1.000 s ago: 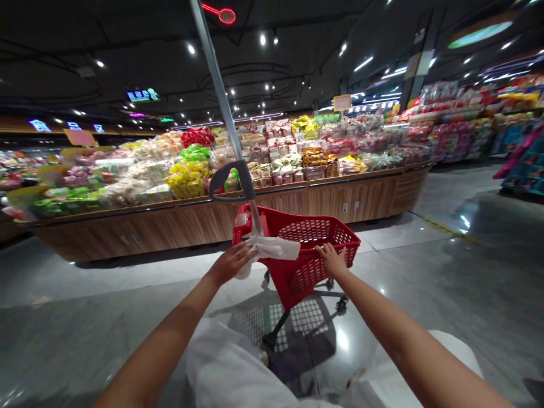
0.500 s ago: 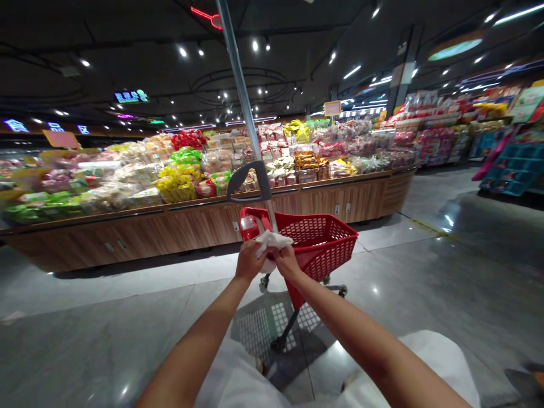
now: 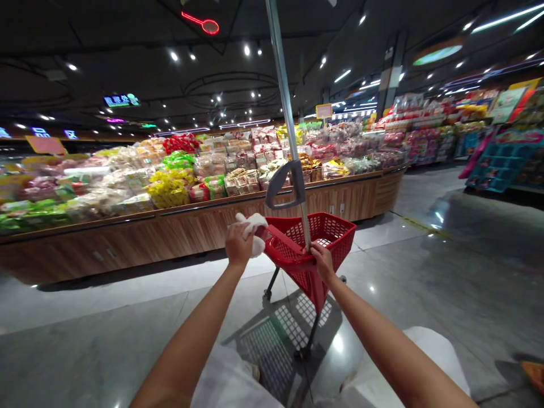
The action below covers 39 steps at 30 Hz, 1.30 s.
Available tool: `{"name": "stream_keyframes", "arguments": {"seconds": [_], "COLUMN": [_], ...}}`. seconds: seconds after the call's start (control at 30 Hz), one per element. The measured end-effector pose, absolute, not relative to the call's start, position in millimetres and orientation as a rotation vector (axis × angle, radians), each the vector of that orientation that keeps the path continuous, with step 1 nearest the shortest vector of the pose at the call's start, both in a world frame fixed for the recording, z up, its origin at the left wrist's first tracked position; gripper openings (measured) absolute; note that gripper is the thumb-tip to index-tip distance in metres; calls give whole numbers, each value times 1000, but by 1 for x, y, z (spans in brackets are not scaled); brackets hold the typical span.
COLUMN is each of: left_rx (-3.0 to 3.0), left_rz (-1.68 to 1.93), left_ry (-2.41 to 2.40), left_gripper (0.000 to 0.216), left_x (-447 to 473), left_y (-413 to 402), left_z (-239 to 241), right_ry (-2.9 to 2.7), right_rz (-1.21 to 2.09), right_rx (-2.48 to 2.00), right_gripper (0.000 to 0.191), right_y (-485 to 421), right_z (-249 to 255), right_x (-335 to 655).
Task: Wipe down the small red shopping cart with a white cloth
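My left hand (image 3: pixel 239 245) is closed around a bunched white cloth (image 3: pixel 255 226) at the left end of the red shopping cart's (image 3: pixel 335 243) handle bar. Part of the cloth hangs below my fingers. My right hand (image 3: pixel 323 262) has its fingers closed at the foot of a metal pole (image 3: pixel 284 85), beside the cart's near rim; the exact grip is partly hidden. The pole leans slightly and rises out of the top of the view. A grey D-shaped loop (image 3: pixel 278 187) is attached partway up it. The cart basket has lattice walls and stands on dark legs with wheels.
A long wooden display counter (image 3: pixel 204 226) heaped with bagged goods (image 3: pixel 170 184) runs behind the cart. Stacked packages (image 3: pixel 425 127) and a blue rack (image 3: pixel 493 161) stand at the right. Polished grey floor (image 3: pixel 425 272) surrounds the cart, and a yellow strip (image 3: pixel 425 226) marks it.
My hands were together on the cloth at the pole's foot; they have parted. The left moved left with the cloth, the right moved right. The pole and loop shifted right, and the cart turned.
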<state>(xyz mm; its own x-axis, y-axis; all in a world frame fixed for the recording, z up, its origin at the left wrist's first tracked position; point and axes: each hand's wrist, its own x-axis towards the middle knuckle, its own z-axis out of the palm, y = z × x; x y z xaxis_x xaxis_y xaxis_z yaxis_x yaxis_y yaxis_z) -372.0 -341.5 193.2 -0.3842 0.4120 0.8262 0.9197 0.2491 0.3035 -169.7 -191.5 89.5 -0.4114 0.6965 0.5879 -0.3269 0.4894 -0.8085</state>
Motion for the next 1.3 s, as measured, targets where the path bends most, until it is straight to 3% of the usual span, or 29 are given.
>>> {"name": "stream_keyframes", "arguments": {"seconds": [0.13, 0.37, 0.47, 0.63, 0.9, 1.03, 1.3], "left_rx": [-1721, -1650, -1938, -2020, -2268, -2418, -2137], "left_rz": [-725, -528, -464, -572, -170, -197, -498], "left_ry": [-2075, -2305, -2274, -2293, -1901, -1884, -2157], "left_gripper": [42, 49, 38, 46, 38, 44, 42], "left_x": [-320, -319, -347, -400, -373, -370, -416], "left_y": [-322, -296, -301, -333, -310, -287, -280], "left_z": [190, 191, 199, 206, 202, 199, 204], "right_ry": [-1623, -1620, -1595, -1536, -1545, -1512, -1584], "right_rz": [1180, 1290, 1327, 1377, 1349, 1377, 1410], "right_rx": [-314, -276, -261, -283, -321, -320, -301], "right_gripper": [28, 30, 31, 31, 31, 31, 42], "right_y": [-182, -188, -191, -190, -190, -190, -184], "right_z": [87, 94, 97, 97, 97, 99, 102], "right_x": [-163, -165, -165, -166, -170, -167, -165]}}
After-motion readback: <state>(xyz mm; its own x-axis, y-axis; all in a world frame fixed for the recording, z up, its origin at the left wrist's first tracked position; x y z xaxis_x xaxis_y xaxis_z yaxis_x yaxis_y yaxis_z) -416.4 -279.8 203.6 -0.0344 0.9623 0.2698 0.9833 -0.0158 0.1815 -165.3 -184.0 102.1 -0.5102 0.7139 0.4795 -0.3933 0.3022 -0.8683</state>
